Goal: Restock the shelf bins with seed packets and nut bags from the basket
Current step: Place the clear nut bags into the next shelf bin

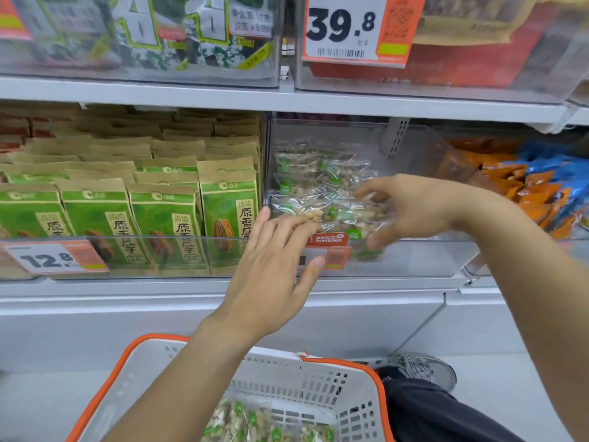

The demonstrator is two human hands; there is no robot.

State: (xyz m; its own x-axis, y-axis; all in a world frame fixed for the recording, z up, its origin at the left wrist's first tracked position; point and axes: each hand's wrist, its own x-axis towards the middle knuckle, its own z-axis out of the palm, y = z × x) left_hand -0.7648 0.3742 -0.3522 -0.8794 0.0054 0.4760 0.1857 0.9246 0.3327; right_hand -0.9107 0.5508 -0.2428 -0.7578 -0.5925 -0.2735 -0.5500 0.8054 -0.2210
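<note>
Both hands over clear plastic bin (430, 256): right hand (414, 208) grip pinches clear nut bag (338, 215), left hand (271, 275) fingers spread, steadying it; white basket w/ orange rim (322, 387) below for refills.

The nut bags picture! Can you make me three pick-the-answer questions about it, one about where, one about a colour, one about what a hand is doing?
1. Where do the green seed packets stand?
A. left of the clear nut bin
B. in the basket
C. on the floor

2. What colour is the basket rim?
A. blue
B. orange
C. black

3. What is the right hand doing?
A. hanging idle
B. holding a nut bag
C. pointing upward

Answers: 1 A, they fill the bin left of the nut bin. 2 B, orange runs around its top edge. 3 B, its fingers curl round a nut bag; the left hand touches it.
</note>
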